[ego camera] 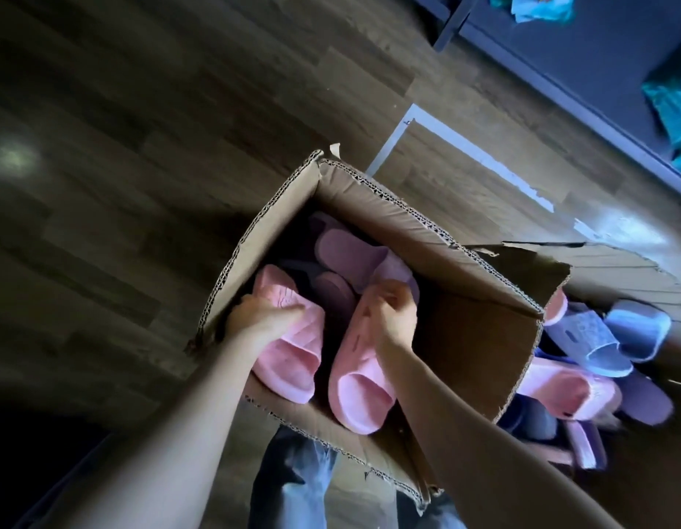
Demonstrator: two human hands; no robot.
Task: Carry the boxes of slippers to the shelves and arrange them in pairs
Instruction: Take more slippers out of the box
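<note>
An open cardboard box (373,208) stands on the wood floor in front of my legs. Inside it lie purple slippers (346,250) and two pink ones. My left hand (260,315) grips the left pink slipper (293,360) by its heel end. My right hand (394,315) holds the right pink slipper (363,387) the same way. Both pink slippers sit toe toward me, side by side over the box's near edge.
A second open box (617,261) to the right holds blue (606,345), pink (564,391) and purple slippers in a heap. A dark shelf unit (583,59) with teal packets (671,105) runs along the upper right. White tape marks the floor (484,158).
</note>
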